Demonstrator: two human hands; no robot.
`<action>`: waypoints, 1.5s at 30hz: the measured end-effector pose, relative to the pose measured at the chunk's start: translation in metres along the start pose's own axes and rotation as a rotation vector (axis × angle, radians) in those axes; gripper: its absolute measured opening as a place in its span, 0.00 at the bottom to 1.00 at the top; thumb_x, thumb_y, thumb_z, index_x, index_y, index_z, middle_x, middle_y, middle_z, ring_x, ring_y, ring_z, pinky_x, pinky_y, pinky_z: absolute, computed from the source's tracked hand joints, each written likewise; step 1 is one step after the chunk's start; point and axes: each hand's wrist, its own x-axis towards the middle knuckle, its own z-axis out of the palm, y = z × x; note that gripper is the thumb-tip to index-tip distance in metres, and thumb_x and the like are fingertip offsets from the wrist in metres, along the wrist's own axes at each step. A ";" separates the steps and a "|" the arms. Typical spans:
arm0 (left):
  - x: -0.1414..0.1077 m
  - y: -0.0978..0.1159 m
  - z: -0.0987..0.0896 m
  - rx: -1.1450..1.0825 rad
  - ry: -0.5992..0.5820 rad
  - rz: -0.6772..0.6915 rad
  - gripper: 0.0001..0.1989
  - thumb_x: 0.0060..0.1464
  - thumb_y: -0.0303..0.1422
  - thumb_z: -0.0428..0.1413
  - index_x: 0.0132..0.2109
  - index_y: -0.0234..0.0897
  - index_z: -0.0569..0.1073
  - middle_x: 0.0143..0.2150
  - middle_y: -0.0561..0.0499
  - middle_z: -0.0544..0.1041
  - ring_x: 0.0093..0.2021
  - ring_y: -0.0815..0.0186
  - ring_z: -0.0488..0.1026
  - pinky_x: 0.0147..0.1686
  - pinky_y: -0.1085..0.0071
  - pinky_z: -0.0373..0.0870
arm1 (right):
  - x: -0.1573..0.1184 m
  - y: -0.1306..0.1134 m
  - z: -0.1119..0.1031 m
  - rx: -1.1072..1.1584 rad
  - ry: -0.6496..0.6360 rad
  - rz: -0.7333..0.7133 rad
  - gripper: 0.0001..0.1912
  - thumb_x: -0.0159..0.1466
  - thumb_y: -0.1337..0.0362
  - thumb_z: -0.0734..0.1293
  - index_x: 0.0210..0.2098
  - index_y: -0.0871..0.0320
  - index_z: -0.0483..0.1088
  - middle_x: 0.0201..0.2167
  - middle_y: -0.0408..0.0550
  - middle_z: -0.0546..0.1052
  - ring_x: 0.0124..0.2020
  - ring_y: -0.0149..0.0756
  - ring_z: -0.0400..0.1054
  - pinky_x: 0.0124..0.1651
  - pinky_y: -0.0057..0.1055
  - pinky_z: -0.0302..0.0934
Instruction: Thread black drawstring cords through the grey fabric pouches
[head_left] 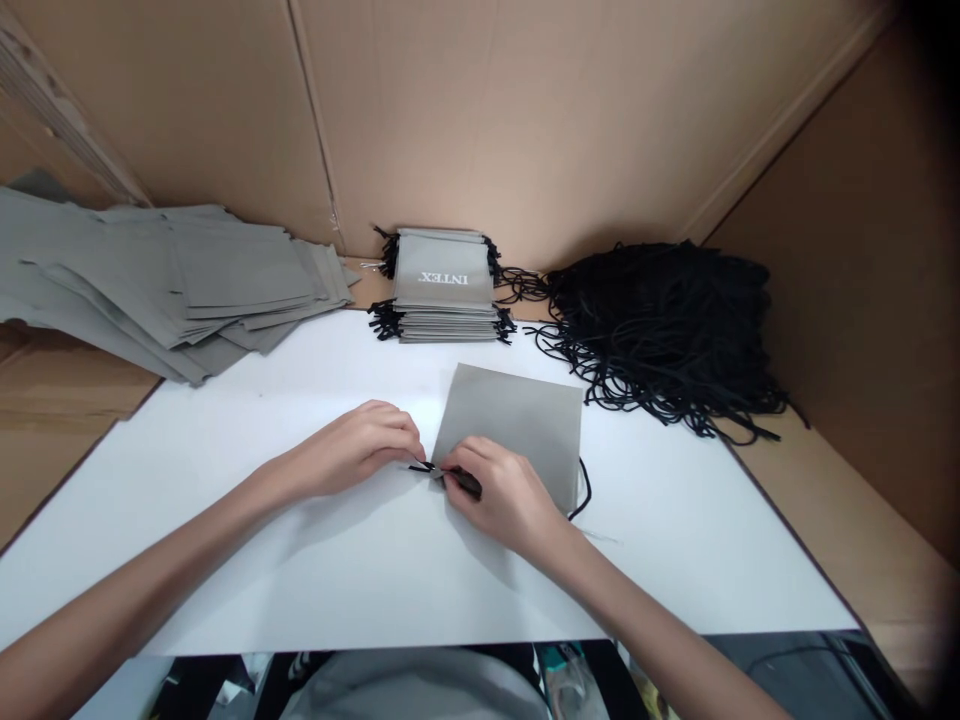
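A grey fabric pouch (517,415) lies flat on the white table, slightly turned. At its lower left corner my right hand (499,490) pinches the pouch's edge between thumb and fingers. Just left of that corner my left hand (375,445) is closed, its fingertips on the short end of a black cord (418,467). The two hands' fingertips are close together but apart. From the pouch's right side a loop of black cord (587,490) sticks out onto the table.
Grey fabric pieces (240,265) are heaped at the back left. A stack of pouches (444,270) marked INTEX, with black cord ends, stands at the back middle. Black cords (660,320) are piled at the back right. Cardboard walls (420,120) enclose the white table (337,590).
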 end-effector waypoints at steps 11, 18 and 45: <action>-0.001 0.012 0.014 -0.038 -0.024 -0.116 0.07 0.65 0.32 0.53 0.42 0.42 0.77 0.40 0.54 0.79 0.40 0.64 0.73 0.42 0.69 0.63 | 0.003 -0.008 0.006 0.152 0.025 0.183 0.06 0.64 0.72 0.70 0.34 0.54 0.77 0.33 0.43 0.76 0.36 0.37 0.70 0.38 0.31 0.61; -0.008 0.014 0.029 -0.058 0.072 -0.112 0.08 0.67 0.33 0.50 0.42 0.39 0.73 0.38 0.53 0.77 0.40 0.64 0.71 0.43 0.66 0.62 | 0.000 -0.016 0.013 0.052 0.091 0.149 0.11 0.62 0.77 0.64 0.28 0.57 0.69 0.30 0.46 0.74 0.34 0.40 0.65 0.35 0.34 0.58; -0.011 0.026 0.033 -0.250 0.223 -0.103 0.09 0.68 0.30 0.49 0.47 0.40 0.73 0.41 0.52 0.76 0.39 0.68 0.74 0.40 0.73 0.69 | -0.015 -0.003 0.016 0.138 0.342 -0.265 0.05 0.71 0.69 0.63 0.44 0.56 0.69 0.38 0.50 0.78 0.37 0.37 0.70 0.40 0.34 0.68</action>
